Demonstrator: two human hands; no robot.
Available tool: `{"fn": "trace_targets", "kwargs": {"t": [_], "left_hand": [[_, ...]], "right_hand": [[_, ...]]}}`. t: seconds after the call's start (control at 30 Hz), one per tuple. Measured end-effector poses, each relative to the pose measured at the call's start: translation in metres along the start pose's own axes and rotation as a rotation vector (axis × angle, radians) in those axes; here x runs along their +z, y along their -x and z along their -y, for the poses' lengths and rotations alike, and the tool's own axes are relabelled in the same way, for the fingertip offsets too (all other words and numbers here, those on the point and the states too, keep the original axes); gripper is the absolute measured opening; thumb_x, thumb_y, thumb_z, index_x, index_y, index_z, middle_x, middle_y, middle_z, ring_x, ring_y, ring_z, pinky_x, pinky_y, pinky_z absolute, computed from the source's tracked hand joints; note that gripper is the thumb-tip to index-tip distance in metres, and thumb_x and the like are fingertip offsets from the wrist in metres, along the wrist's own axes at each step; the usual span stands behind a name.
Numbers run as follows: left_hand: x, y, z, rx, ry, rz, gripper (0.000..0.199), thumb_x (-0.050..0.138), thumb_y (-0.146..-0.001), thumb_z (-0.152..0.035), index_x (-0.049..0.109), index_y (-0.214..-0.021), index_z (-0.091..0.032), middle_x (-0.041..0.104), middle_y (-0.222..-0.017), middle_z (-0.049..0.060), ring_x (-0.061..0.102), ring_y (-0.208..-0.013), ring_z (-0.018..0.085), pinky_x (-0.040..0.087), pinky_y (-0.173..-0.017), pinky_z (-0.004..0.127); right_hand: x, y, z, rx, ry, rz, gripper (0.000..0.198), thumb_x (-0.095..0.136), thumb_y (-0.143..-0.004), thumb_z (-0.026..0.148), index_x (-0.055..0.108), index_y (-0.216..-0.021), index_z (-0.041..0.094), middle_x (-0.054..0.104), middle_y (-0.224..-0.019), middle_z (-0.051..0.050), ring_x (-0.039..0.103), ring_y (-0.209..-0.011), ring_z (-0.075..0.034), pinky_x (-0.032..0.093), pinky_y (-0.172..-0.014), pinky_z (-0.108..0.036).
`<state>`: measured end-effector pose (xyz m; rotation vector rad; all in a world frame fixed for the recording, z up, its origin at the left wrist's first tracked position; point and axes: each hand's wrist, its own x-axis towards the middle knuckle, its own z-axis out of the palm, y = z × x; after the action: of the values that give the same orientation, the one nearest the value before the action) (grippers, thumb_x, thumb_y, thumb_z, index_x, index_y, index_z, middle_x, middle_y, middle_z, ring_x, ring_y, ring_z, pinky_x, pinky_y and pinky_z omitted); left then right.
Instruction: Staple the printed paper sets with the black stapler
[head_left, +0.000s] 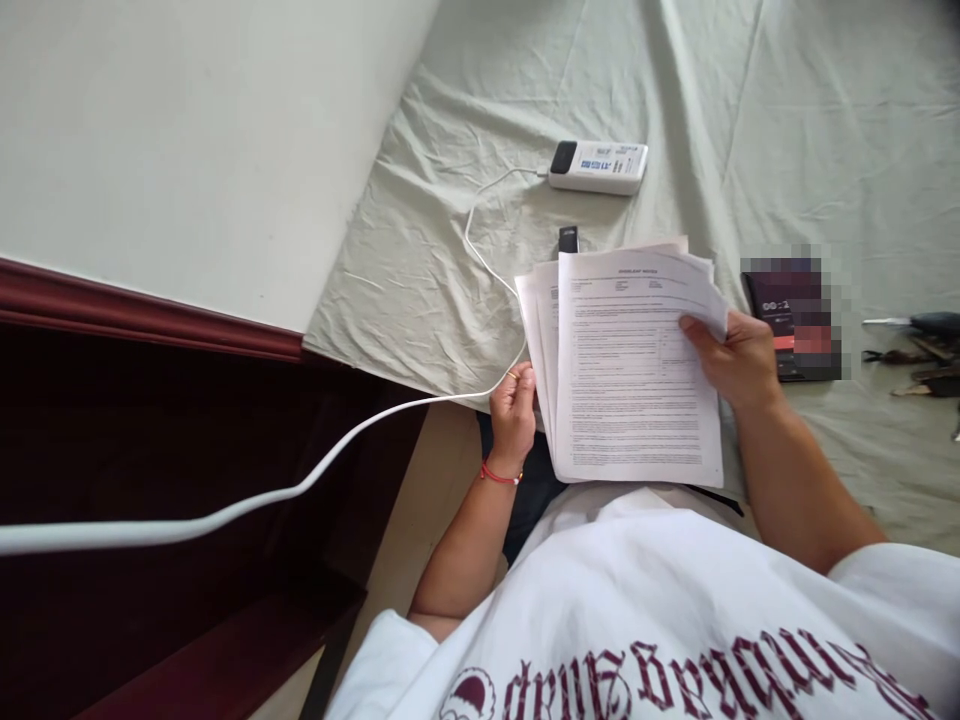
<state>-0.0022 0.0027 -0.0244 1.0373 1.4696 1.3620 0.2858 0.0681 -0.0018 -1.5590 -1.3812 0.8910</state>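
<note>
1. No container shows among the things here; they lie loose on a bed sheet [660,90], pale green and creased.
2. The left hand [514,405] has its grip closed on the left edge of a sheaf of papers [634,370], fingers curled round the edge and thumb on top. A red string bracelet [499,474] sits at that wrist.
3. The right hand [739,360] has its grip closed on the upper right side of the same papers, thumb across the top sheet near its corner.
4. The papers are printed pages, fanned slightly so that the back sheets peek out at the left and top. They are held up between the hands, above the person's lap and the near edge of the bed.
5. A white power bank [598,166] lies on the sheet beyond the papers, well apart from them. A white cable [300,488] runs from its left end, passing just beside the left hand.
6. A small dark object [568,239] pokes out just above the papers' top edge.
7. Keys [926,365] lie at the right edge, beside a dark card-like item partly blurred out.
</note>
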Motion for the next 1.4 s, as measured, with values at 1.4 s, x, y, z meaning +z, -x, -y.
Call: {"fn": "trace_targets", "kwargs": {"t": [1.4], "left_hand": [[0.006, 0.010, -0.001, 0.176, -0.196, -0.082, 0.029, 0.064, -0.099, -0.046, 0.060, -0.118, -0.024, 0.046, -0.075, -0.004, 0.046, -0.064, 0.011, 0.043, -0.065, 0.025]], "right_hand": [[0.000, -0.003, 0.003, 0.049, 0.041, -0.097, 0.024, 0.071, -0.086, 0.042, 0.071, -0.081, 0.018, 0.058, -0.071, 0.002, 0.049, -0.067, -0.014, 0.038, -0.062, -0.028]]}}
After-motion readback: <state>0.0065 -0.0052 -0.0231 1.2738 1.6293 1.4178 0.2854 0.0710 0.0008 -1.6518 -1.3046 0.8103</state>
